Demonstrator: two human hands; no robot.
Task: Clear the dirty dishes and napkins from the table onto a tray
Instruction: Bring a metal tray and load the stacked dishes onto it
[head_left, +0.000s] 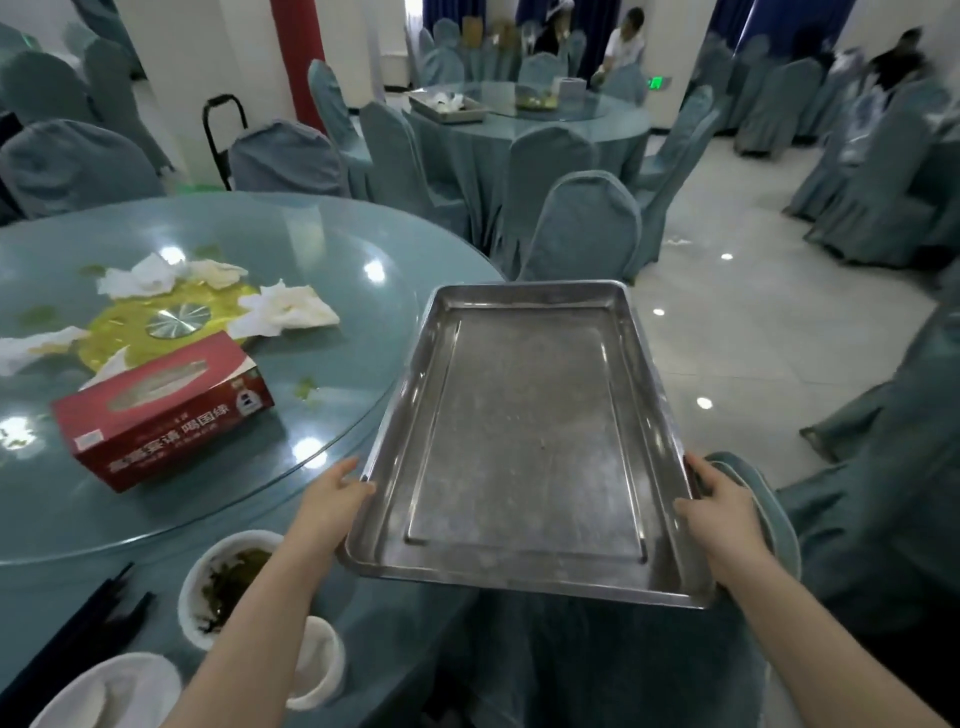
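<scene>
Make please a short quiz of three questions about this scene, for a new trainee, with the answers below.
1. True or false: the tray already carries dishes.
2. Which hands hold the tray? A) left only B) right only C) both
3. Fill in: the red tissue box lies on the glass ____.

Key
1. False. The tray is bare; the bowl with green leftovers is on the table.
2. C. The left hand grips the left rim, the right hand the right rim.
3. Turntable, near the crumpled napkins.
</scene>
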